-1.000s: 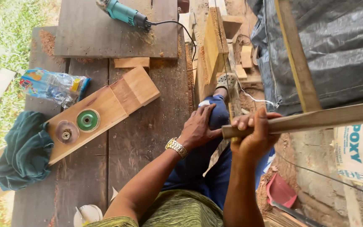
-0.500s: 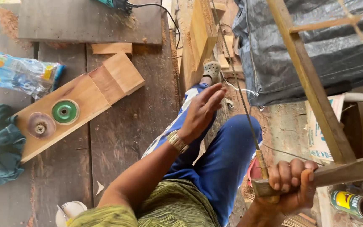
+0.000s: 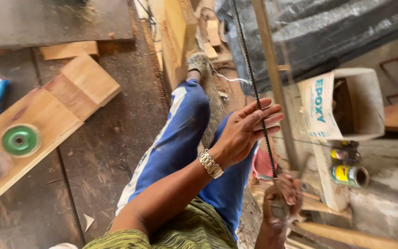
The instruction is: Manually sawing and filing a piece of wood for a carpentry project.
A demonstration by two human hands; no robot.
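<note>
From the head camera, the right hand (image 3: 279,205) is wrapped tight around the lower end of a wooden-framed bow saw (image 3: 272,87), low beside the person's knee, so the frame stands nearly upright and the thin dark toothed saw blade (image 3: 254,99) runs up and away from the fist. The left hand (image 3: 247,133) is spread open with its fingers (image 3: 267,121) laid against the blade about midway along, touching rather than gripping it; that flat, loose contact looks like a way of feeling the blade's tension or line, though motion blur makes the exact contact uncertain. A metal wristwatch (image 3: 209,163) sits on the left wrist.

The person sits on a dark plank floor (image 3: 102,152) with legs in blue trousers (image 3: 180,138) stretched forward, which leaves the saw free to hang off the platform edge. To the left, well apart, a pale wooden board (image 3: 47,115) lies flat carrying a green grinding disc (image 3: 20,140). On the right, a white cardboard box (image 3: 360,101) stands near some small tins (image 3: 348,175).
</note>
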